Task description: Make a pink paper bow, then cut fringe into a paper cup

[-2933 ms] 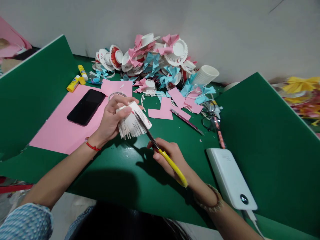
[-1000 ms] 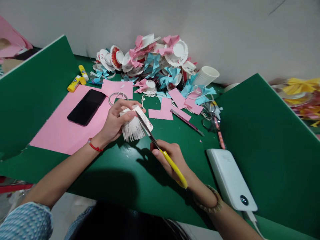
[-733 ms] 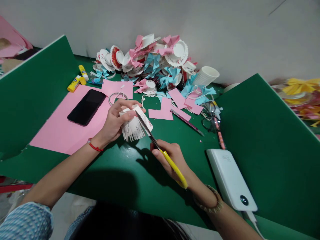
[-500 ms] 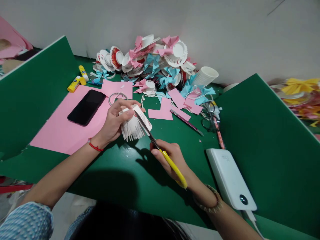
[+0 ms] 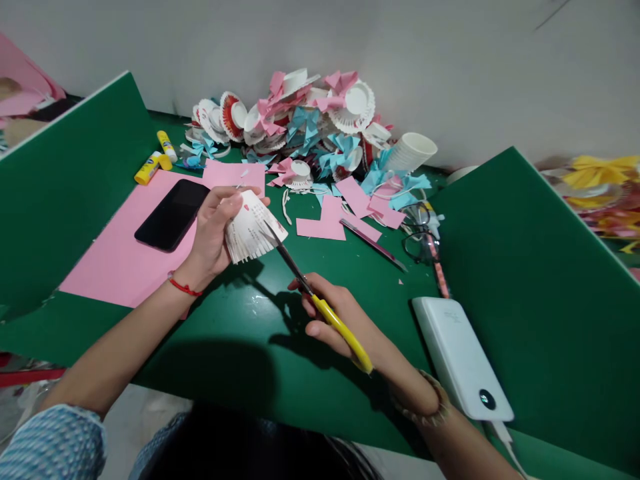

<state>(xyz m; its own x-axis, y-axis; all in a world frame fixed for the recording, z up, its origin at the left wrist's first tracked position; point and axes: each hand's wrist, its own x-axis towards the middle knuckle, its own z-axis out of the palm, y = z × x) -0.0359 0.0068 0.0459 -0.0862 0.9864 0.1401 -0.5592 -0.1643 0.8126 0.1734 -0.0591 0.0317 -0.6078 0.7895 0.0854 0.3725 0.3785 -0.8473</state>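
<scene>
Between the thumb and fingers of my left hand (image 5: 216, 223) is a white paper cup (image 5: 253, 223) with small printing. Its side is slit into several narrow strips, and the strip ends point down toward the table. My right hand (image 5: 333, 313) is closed around the yellow handles of a pair of scissors (image 5: 343, 330). The dark blades reach up and left to the uncut part of the cup wall at its right side. Fingers of the left hand behind the cup are hidden.
A black phone (image 5: 173, 215) lies on pink paper (image 5: 115, 267). Behind are a heap of paper-cup crafts with bows (image 5: 305, 127) and stacked cups (image 5: 413, 153). Glue sticks (image 5: 149, 168), a purple pen-like tool (image 5: 373, 245), glasses (image 5: 420, 233) and a white power bank (image 5: 460, 357) surround the work. Green panels (image 5: 530, 293) flank it.
My left hand has moved left with the cup and turned it, so more of its slit side faces me. The scissors' tips now sit farther along the wall, with the right thumb more lifted.
</scene>
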